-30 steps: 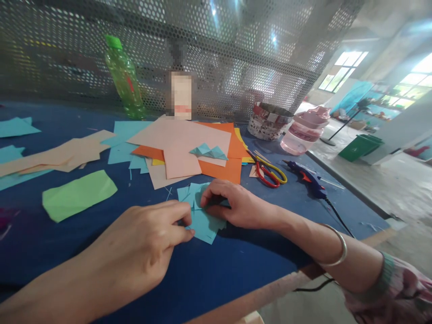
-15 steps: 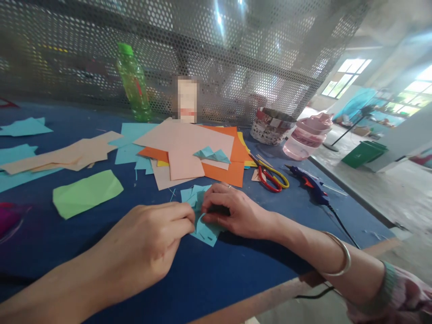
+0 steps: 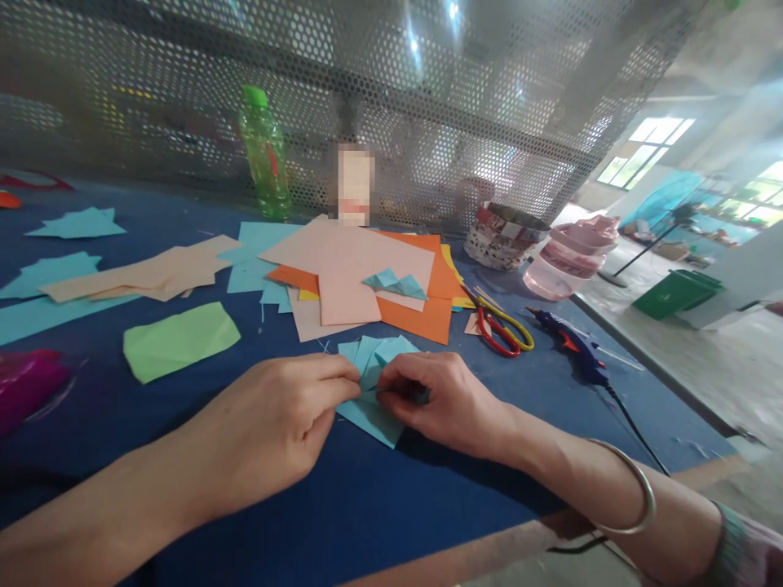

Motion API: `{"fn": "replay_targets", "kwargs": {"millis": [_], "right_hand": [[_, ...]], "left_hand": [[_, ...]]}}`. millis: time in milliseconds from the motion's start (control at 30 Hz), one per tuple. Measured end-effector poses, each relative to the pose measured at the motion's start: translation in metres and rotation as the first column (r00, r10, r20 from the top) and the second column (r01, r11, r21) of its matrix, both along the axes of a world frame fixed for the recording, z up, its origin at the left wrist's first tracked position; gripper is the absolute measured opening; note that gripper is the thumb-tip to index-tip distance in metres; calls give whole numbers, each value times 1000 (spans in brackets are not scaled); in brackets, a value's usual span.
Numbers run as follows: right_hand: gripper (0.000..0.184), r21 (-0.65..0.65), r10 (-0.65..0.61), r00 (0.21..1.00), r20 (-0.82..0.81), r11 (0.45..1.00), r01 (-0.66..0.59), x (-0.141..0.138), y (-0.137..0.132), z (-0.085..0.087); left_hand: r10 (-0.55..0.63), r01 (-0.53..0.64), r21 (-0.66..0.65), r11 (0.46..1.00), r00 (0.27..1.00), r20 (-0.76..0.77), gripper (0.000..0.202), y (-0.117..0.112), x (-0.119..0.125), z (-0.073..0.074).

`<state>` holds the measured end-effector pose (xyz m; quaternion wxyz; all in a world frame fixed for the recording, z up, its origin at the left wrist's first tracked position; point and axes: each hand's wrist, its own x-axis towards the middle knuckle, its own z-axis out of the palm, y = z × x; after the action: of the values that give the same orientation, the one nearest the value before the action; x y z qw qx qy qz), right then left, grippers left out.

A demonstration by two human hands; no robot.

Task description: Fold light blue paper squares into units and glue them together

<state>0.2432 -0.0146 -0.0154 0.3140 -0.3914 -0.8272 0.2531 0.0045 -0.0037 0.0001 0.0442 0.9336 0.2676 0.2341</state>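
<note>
With my left hand (image 3: pixel 297 412) and right hand (image 3: pixel 449 399) narrowly closed, I am pinching thin light-blue folded paper (image 3: pixel 370 377) lying directly between their facing fingertips.

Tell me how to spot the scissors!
On the blue table, find the big heap of pink and orange paper. Between it and the dark blue glue gun lie the scissors. Unlike the gun, they have red and yellow handles.

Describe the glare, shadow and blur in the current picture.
Head view: bright spots flare across the mesh panel; head view: the window looks washed out; head view: dark shadow lies below the right hand; head view: a pixelated patch hides detail near the mesh panel.
</note>
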Motion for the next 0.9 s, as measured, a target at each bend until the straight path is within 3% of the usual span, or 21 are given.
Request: {"fn": "replay_targets", "kwargs": {"millis": [300, 533, 733, 900], "right_hand": [[17, 34, 30, 999, 15, 999, -31, 4, 10, 2], [17, 79, 127, 992, 21, 989, -129, 11, 16, 3], [21, 103, 208, 977, 47, 972, -212, 17, 21, 6], [17, 135, 251, 967, 50, 957, -256, 19, 23, 6]], "left_hand": [[-59, 58, -12, 998, 997, -44, 53, 6, -3, -7], [-39, 32, -75, 997, 995, -94, 52, 5, -4, 0], [-70, 64, -76, 995, 994, -81, 52, 6, -6, 1], [-17, 15, -71, 997, 999, -31, 51, 5, -5, -2]]}}
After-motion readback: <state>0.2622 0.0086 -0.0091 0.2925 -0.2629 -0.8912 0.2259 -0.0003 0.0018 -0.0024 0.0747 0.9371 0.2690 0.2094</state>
